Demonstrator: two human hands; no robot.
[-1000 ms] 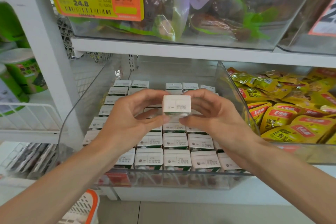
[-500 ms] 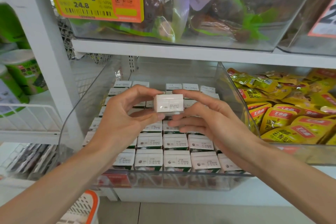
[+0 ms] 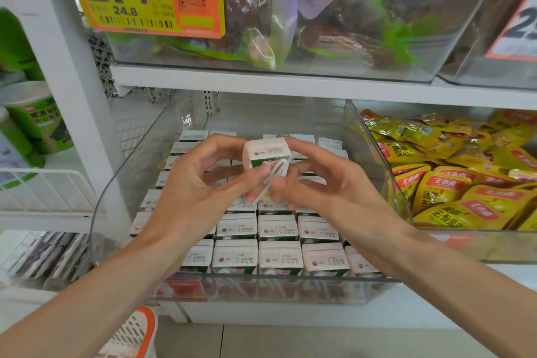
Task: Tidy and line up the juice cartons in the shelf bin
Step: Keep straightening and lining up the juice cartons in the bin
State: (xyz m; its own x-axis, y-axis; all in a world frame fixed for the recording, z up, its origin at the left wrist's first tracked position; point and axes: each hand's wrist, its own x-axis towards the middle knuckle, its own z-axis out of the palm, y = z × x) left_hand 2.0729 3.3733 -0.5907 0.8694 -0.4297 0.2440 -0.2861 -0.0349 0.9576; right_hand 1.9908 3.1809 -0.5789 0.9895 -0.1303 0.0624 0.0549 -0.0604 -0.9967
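Holding one juice carton [image 3: 266,152] tilted above the middle of the bin [image 3: 128,192] | my left hand [image 3: 197,192] and right hand [image 3: 328,192] both pinch it at the fingertips | risk: a loose pinch drops it onto the bin's lined-up rows [image 3: 279,259], knocking them askew.

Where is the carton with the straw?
Mid head view: the held carton is gripped between left hand and right hand, above the packed cartons in the bin.
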